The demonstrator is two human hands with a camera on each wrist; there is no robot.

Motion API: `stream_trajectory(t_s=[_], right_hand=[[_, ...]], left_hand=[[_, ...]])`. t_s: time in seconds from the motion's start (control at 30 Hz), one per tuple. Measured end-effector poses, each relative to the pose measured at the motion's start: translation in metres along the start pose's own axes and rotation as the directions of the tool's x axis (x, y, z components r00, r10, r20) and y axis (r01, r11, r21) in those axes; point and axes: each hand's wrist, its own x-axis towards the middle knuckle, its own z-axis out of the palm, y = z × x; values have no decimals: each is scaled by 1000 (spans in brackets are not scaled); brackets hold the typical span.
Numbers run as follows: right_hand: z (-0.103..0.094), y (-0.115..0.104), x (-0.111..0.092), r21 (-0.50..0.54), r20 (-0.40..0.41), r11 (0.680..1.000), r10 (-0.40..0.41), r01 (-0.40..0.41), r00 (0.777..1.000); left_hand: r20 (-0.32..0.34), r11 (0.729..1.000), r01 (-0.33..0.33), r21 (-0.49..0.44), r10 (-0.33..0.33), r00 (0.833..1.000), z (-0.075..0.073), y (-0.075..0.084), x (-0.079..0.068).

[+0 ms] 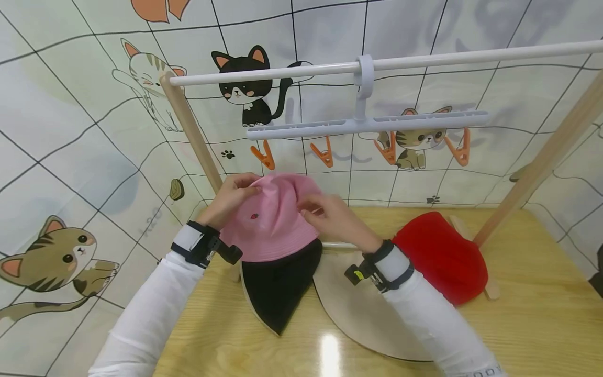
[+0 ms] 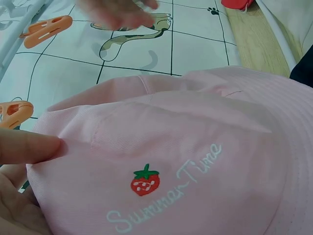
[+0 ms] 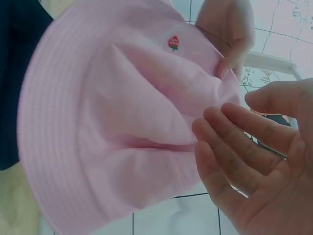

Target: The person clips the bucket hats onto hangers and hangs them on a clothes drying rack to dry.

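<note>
My left hand [image 1: 232, 200] pinches the crown of a pink bucket hat [image 1: 272, 225] between thumb and fingers, at the crown's upper left. The hat hangs brim-down, its crown creased. A small red strawberry [image 2: 145, 180] and the white lettering "Summer Time" [image 2: 164, 188] are embroidered on its side. At the crown's other side, my right hand [image 3: 259, 147] has its fingers gently bent and spread, with no fabric between thumb and fingers in the right wrist view. Just above the hat, an orange clip [image 1: 264, 155] hangs from a pale hanger [image 1: 367, 124].
The hanger hooks over a white rod [image 1: 301, 71] on wooden posts [image 1: 542, 162]. More orange clips [image 1: 323, 152] hang along it. On the wooden table [image 1: 216, 324] lie a black cloth piece [image 1: 280, 293], a beige rounded piece [image 1: 358, 309] and a red hat [image 1: 443, 256]. A cat-patterned wall [image 1: 301, 183] stands behind.
</note>
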Motion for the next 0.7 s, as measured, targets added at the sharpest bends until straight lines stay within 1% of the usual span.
stream_trajectory(t_s=[0.1, 0.23, 0.33, 0.43, 0.57, 0.7], right_hand=[[-5, -3, 14, 15, 7, 1000, -9, 8, 1000], [-11, -10, 35, 37, -4, 999, 32, -32, 999], [-14, -16, 52, 57, -23, 997, 49, -47, 999], [-15, -23, 67, 77, -38, 996, 46, -42, 998], [-14, -30, 79, 126, -42, 990, 68, -62, 997], [-10, -34, 86, 183, -38, 976, 126, -117, 991]], left_hand=[[-9, 1000, 9, 10, -9, 1000, 0, 1, -3], [-21, 1000, 14, 13, -14, 1000, -1, 2, -6], [-22, 1000, 12, -3, -13, 1000, -3, 3, -7], [-22, 1000, 6, -27, -6, 1000, -4, 2, -9], [-15, 999, -6, -44, 5, 1000, -2, 0, -9], [-8, 999, -7, -43, 7, 1000, -1, -2, -10]])
